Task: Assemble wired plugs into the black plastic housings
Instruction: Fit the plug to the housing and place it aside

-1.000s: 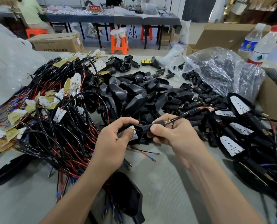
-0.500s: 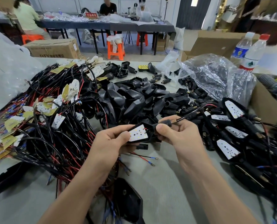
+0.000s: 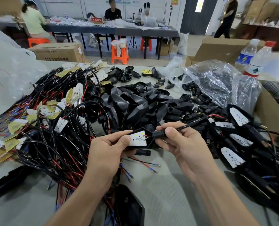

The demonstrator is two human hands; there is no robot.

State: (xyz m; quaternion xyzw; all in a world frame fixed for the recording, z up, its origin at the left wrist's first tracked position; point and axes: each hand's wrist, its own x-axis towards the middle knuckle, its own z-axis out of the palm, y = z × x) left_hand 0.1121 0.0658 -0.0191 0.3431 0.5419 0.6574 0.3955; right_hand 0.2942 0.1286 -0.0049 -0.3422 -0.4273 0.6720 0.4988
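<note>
My left hand [image 3: 107,149] grips a black plastic housing [image 3: 149,130] with a white LED board [image 3: 138,138] lying face up inside it. My right hand [image 3: 181,142] pinches the black stem [image 3: 159,134] at the housing's right end, and the black wire [image 3: 194,123] runs from it up and to the right. A heap of empty black housings [image 3: 135,103] lies behind my hands. A tangle of wired boards [image 3: 54,121] covers the table's left half. Assembled housings with white boards [image 3: 236,126] lie on the right.
A clear bag of small black plugs [image 3: 217,84] lies at the back right, two water bottles [image 3: 256,61] behind it. A cardboard box [image 3: 269,111] stands at the right edge. A flat black part [image 3: 129,207] lies near the front. People sit at a far table [image 3: 112,29].
The housing has turned so that its white board faces up, and my hands have lifted slightly. My right fingers have slid along the stem and now cover its brass end.
</note>
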